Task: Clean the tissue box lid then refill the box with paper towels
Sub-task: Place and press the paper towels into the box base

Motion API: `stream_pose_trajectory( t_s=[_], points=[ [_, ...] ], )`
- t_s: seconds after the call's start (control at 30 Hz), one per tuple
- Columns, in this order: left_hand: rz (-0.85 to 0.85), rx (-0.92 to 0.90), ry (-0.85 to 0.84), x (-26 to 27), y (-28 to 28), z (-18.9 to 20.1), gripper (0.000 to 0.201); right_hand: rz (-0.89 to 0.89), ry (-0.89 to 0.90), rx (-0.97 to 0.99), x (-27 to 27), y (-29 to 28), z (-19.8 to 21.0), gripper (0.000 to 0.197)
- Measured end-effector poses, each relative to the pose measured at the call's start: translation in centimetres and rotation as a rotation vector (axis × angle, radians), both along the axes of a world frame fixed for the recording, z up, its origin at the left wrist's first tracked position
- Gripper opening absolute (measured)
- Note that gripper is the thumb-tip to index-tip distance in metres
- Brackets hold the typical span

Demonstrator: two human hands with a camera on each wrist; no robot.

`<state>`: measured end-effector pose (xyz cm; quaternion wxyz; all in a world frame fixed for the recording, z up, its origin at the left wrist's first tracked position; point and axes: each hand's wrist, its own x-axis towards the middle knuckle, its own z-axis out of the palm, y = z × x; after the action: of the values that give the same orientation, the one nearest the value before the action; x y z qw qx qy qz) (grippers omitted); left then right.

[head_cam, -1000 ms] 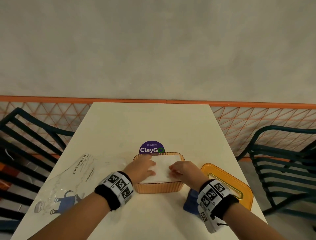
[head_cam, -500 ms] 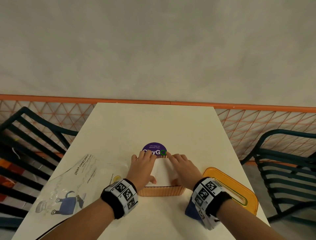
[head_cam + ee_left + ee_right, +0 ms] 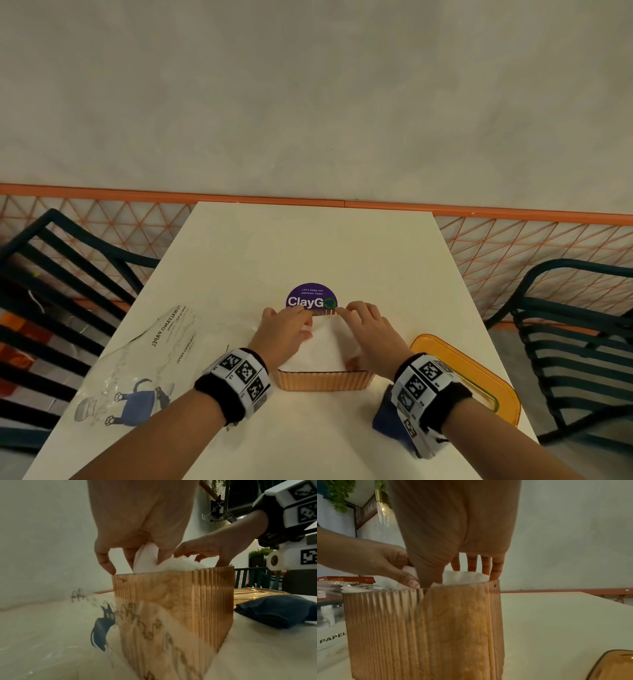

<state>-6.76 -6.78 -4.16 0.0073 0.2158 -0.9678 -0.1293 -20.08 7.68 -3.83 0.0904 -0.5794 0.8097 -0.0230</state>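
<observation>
A ribbed amber tissue box (image 3: 323, 381) stands lidless on the cream table (image 3: 308, 246), filled with a stack of white paper towels (image 3: 322, 347). My left hand (image 3: 286, 325) and right hand (image 3: 368, 325) lie over the stack from either side, fingers stretched to the box's far edge and pressing the towels down. In the left wrist view a towel fold (image 3: 145, 558) pokes up between my fingers above the box (image 3: 171, 608). The right wrist view shows my fingertips (image 3: 494, 573) pushing towels (image 3: 464, 577) inside the far wall. The orange lid (image 3: 479, 370) lies flat on the right.
A folded dark blue cloth (image 3: 385, 419) sits under my right wrist beside the lid. An empty clear plastic wrapper (image 3: 137, 370) lies to the left of the box. A purple round sticker (image 3: 311, 299) is behind the box. Dark metal chairs (image 3: 575, 342) flank the table.
Both hands have slid from the middle of the towel stack forward to the box's far edge. They now cover more of the towels.
</observation>
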Motion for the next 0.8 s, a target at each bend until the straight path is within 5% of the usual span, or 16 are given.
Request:
stream_pose_trajectory(
  t_s=[0.2, 0.33, 0.53, 0.8],
  points=[
    [-0.089, -0.019, 0.063, 0.4, -0.6, -0.5, 0.018, -0.007, 0.026, -0.023, 0.0, 0.0, 0.5, 0.072],
    [-0.105, 0.005, 0.166, 0.7, -1.1, -1.0, 0.032, -0.026, 0.018, 0.000, -0.1, 0.1, 0.5, 0.081],
    [-0.171, -0.154, 0.277, 0.7, -0.9, -1.3, 0.028, -0.022, 0.027, 0.013, 0.0, 0.2, 0.3, 0.085],
    [-0.161, -0.285, 0.263, 0.3, -0.7, -1.4, 0.043, -0.042, 0.012, 0.035, 0.0, 0.3, 0.2, 0.095]
  ],
)
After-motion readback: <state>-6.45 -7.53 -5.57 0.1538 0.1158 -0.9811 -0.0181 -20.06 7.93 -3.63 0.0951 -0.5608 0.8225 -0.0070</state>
